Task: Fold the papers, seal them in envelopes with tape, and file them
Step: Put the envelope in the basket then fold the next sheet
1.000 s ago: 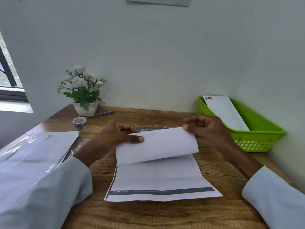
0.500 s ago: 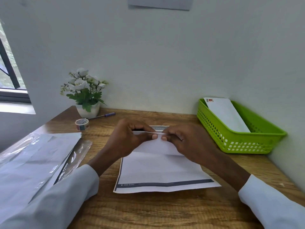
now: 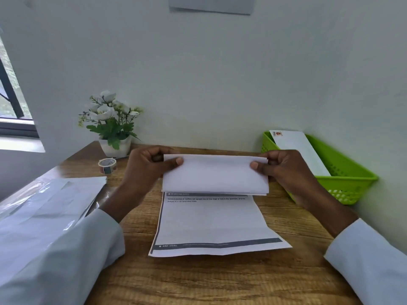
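Observation:
A printed white paper (image 3: 211, 223) lies on the wooden desk (image 3: 198, 280), its far part folded over toward me into a blank flap (image 3: 214, 175). My left hand (image 3: 149, 170) pinches the flap's left end, thumb on top. My right hand (image 3: 284, 170) pinches the right end the same way. The flap is lifted a little off the sheet below. A roll of clear tape (image 3: 107, 165) sits at the back left. A green basket (image 3: 343, 172) at the right holds one white envelope (image 3: 299, 150) with a stamp.
A pile of white envelopes in clear plastic wrap (image 3: 44, 208) covers the desk's left side. A small white pot of artificial flowers (image 3: 112, 126) stands against the wall, with a pen partly hidden behind my left hand. The wall rises close behind and to the right.
My hands slid apart from the middle of the fold to its two ends. The folded flap now lies wider and flatter, and printed text shows below it.

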A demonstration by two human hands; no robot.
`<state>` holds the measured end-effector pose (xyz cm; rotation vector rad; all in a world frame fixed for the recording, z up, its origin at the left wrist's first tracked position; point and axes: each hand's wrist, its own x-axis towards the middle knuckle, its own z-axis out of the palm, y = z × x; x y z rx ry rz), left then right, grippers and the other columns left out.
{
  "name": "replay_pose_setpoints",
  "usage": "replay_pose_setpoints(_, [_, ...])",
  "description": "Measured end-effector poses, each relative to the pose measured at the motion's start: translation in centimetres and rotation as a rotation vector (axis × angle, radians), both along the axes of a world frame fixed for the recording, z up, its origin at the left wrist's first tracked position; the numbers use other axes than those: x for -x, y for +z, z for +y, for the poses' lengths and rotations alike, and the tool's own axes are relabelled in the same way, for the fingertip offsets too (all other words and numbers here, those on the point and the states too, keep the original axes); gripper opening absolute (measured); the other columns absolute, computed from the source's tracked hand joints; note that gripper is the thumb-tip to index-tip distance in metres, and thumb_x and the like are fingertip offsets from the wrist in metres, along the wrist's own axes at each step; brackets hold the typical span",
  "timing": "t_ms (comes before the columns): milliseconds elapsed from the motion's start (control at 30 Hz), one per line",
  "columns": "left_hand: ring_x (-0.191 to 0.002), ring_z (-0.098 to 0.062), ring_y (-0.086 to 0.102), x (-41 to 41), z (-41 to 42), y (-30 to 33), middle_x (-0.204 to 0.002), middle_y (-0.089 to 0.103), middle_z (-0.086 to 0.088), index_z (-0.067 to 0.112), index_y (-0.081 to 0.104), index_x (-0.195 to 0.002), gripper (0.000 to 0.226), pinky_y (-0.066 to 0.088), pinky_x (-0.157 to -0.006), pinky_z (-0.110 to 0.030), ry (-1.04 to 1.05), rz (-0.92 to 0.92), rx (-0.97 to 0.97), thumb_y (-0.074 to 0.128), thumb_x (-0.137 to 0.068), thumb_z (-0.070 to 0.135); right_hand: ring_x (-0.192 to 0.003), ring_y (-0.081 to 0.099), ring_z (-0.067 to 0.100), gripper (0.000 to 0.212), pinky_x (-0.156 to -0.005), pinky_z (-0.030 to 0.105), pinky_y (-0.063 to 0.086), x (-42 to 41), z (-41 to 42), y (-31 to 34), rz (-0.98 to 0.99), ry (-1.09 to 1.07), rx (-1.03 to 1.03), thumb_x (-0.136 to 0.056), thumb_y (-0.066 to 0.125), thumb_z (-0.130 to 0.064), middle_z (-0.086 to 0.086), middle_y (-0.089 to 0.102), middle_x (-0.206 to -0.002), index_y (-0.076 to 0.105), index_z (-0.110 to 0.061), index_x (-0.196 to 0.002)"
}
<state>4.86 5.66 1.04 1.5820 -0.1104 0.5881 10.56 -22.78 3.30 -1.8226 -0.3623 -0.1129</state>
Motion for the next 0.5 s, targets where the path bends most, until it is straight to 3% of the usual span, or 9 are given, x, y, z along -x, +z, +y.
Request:
replay_pose_setpoints(67, [-0.071, -0.006, 0.068, -0.4, 0.3, -0.9, -0.085, 0.076, 0.000, 0.013, 0.073, -0.089, 0.024, 0.054, -0.059, -0.018, 0.026, 0.063, -0.102, 0.081, -0.067, 0.010, -0.072, 0.072, 0.014, 0.020, -0.059, 0.020, 0.057, -0.2, 0.4, -1.4, 0.078, -0.024, -0.084, -0.078, 0.077, -0.005, 0.011, 0.076, -0.088, 0.072, -0.002, -0.098])
replay_pose_setpoints(133, [-0.072, 0.005, 0.063, -0.7, 0.3, -1.9, -0.095, 0.072, 0.007, 0.022, 0.070, -0.097, 0.030, 0.049, -0.065, -0.014, 0.093, 0.109, -0.398, 0.083, -0.071, 0.014, -0.073, 0.070, 0.017, 0.023, -0.061, 0.021, 0.056, -0.5, 1.1, -3.1, 0.051, -0.088, 0.002, -0.077, 0.079, -0.004, 0.012, 0.075, -0.091, 0.072, -0.003, -0.099])
replay_pose_setpoints(267, [-0.116, -0.008, 0.051, -0.8, -0.8, -3.4, -0.126, 0.054, 0.015, 0.031, 0.058, -0.125, 0.045, 0.038, -0.092, -0.022, 0.098, 0.232, -0.970, 0.072, -0.083, 0.037, -0.089, 0.063, 0.013, 0.036, -0.077, 0.024, 0.046, -0.6, 2.1, -5.2, -0.214, -0.214, 0.534, -0.077, 0.081, -0.022, 0.000, 0.070, -0.108, 0.070, -0.016, -0.111])
replay_pose_setpoints(367, [-0.123, -0.011, 0.050, -0.7, -2.4, -3.9, -0.134, 0.056, 0.010, 0.027, 0.060, -0.126, 0.032, 0.034, -0.096, -0.019, 0.043, 0.179, -1.099, 0.055, -0.095, 0.030, -0.117, 0.057, 0.016, 0.041, -0.098, 0.025, 0.037, 0.7, 3.1, -5.7, -0.344, -0.116, 0.680, -0.085, 0.073, -0.027, -0.005, 0.062, -0.129, 0.062, -0.024, -0.124])
replay_pose_setpoints(433, [-0.128, -0.011, 0.047, -0.6, -3.3, -4.1, -0.139, 0.053, 0.009, 0.025, 0.056, -0.132, 0.034, 0.034, -0.104, -0.022, -0.021, 0.183, -1.113, 0.049, -0.099, 0.028, -0.126, 0.052, 0.012, 0.042, -0.105, 0.025, 0.035, 1.6, 3.8, -5.9, -0.360, 0.022, 0.716, -0.091, 0.064, -0.032, -0.009, 0.057, -0.138, 0.058, -0.026, -0.132])
replay_pose_setpoints(500, [-0.139, -0.010, 0.034, -0.4, -3.9, -4.4, -0.151, 0.040, 0.007, 0.024, 0.043, -0.143, 0.043, 0.024, -0.115, -0.027, -0.122, 0.242, -1.116, 0.041, -0.102, 0.032, -0.129, 0.051, 0.014, 0.040, -0.107, 0.029, 0.039, 2.4, 4.7, -6.1, -0.366, 0.183, 0.782, -0.097, 0.052, -0.036, -0.005, 0.054, -0.143, 0.055, -0.023, -0.135])
